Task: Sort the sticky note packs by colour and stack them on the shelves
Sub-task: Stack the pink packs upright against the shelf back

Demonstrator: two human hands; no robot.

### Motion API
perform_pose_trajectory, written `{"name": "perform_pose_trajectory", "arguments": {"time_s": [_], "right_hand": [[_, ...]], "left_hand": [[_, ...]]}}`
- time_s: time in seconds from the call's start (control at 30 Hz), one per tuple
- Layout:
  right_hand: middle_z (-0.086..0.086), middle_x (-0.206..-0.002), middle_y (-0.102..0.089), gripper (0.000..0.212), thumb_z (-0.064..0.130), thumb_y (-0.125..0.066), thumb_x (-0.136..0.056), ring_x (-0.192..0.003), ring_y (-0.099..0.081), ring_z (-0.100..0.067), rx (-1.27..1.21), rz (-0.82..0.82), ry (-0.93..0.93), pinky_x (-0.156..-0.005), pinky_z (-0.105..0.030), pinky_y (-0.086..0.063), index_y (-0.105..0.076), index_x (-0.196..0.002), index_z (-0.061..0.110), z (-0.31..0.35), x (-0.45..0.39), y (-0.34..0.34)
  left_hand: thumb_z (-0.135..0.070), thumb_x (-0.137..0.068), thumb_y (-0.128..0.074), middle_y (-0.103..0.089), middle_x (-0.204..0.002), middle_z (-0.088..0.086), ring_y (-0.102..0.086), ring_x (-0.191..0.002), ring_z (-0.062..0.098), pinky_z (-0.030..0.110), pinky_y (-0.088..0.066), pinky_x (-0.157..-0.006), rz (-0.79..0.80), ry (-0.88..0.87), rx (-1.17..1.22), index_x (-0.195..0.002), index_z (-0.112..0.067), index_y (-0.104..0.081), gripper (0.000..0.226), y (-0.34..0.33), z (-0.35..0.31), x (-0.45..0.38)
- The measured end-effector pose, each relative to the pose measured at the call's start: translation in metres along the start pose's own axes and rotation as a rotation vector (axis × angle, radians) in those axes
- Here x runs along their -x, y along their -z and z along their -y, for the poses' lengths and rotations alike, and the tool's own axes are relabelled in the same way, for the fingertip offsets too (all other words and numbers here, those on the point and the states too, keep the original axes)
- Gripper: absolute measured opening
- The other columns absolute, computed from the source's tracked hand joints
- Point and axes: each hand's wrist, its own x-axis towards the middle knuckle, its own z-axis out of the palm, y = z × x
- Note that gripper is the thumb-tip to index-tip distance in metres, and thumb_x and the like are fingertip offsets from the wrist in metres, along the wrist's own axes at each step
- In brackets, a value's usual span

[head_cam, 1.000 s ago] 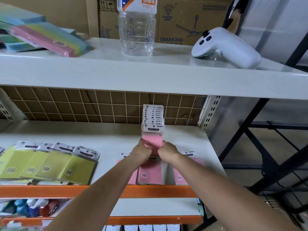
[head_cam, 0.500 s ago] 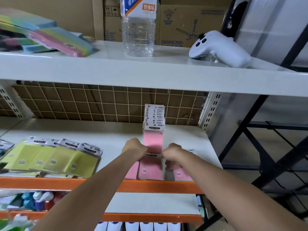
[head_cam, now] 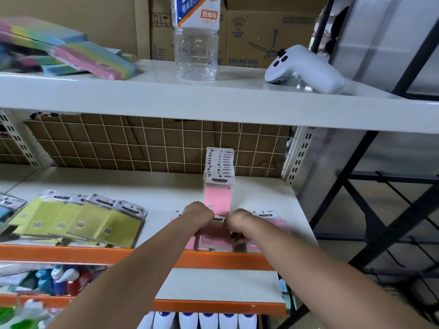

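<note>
pink packs (head_cam: pixel 215 236), hands seemingly lower now

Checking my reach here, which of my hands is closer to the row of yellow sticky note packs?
Left. Your left hand is beside the yellow packs, a gap of bare shelf between; your right hand is farther off, beyond the left.

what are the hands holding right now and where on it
Both the left hand and right hand grip a bunch of pink sticky note packs at its lower end, one hand on each side; the header cards stick up behind.
</note>
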Motion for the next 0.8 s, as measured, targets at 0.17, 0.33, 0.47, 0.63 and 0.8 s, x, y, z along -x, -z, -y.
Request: {"name": "perform_pose_trajectory", "arguments": {"time_s": [0.17, 0.33, 0.47, 0.63, 0.8], "right_hand": [[-0.013, -0.067, -0.057, 0.012, 0.012, -0.052, -0.094, -0.056, -0.058, -0.023, 0.092, 0.025, -0.010, -0.075, -0.035, -0.057, -0.055, -0.085, 0.004, 0.003, 0.001, 0.005], [-0.009, -0.066, -0.053, 0.013, 0.013, -0.052, -0.093, -0.068, -0.057, -0.024, 0.212, -0.049, 0.045, -0.066, -0.030, -0.047, -0.057, -0.083, 0.006, 0.005, 0.003, 0.013], [-0.007, -0.066, -0.054, 0.020, 0.013, -0.055, -0.089, -0.063, -0.054, -0.022, 0.284, -0.038, 0.027, -0.063, -0.028, -0.044, -0.053, -0.069, 0.010, 0.004, 0.006, 0.017], [-0.007, -0.066, -0.050, 0.025, 0.015, -0.049, -0.094, -0.055, -0.045, -0.018, 0.295, 0.057, -0.031, -0.051, -0.026, -0.036, -0.050, -0.070, 0.011, 0.005, 0.009, 0.021], [-0.009, -0.071, -0.054, 0.027, 0.022, -0.044, -0.098, -0.049, -0.050, -0.017, 0.254, 0.097, -0.064, -0.043, -0.020, -0.035, -0.053, -0.080, 0.004, 0.010, 0.018, 0.028]], "left_hand": [[-0.005, -0.089, -0.041, -0.048, -0.066, 0.014, -0.041, -0.052, 0.023, 0.026, -0.036, -0.051, -0.011, 0.014, 0.017, -0.070, -0.004, -0.044, 0.020, 0.002, 0.002, -0.002], [-0.004, -0.091, -0.039, -0.042, -0.064, 0.012, -0.042, -0.056, 0.024, 0.026, -0.037, -0.057, 0.033, 0.009, 0.057, -0.067, -0.006, -0.040, 0.024, 0.000, 0.001, -0.001], [-0.001, -0.090, -0.039, -0.044, -0.064, 0.012, -0.050, -0.067, 0.028, 0.026, -0.038, -0.059, 0.067, -0.007, 0.019, -0.067, -0.006, -0.040, 0.024, -0.003, 0.000, -0.001], [0.003, -0.083, -0.045, -0.044, -0.054, 0.012, -0.040, -0.044, 0.021, 0.022, -0.032, -0.046, 0.099, 0.014, 0.024, -0.067, -0.003, -0.045, 0.018, 0.004, -0.006, 0.003], [0.005, -0.080, -0.048, -0.037, -0.039, 0.005, -0.033, -0.039, 0.017, 0.021, -0.029, -0.044, 0.100, -0.022, 0.039, -0.062, -0.004, -0.044, 0.020, 0.016, -0.019, 0.012]]}}
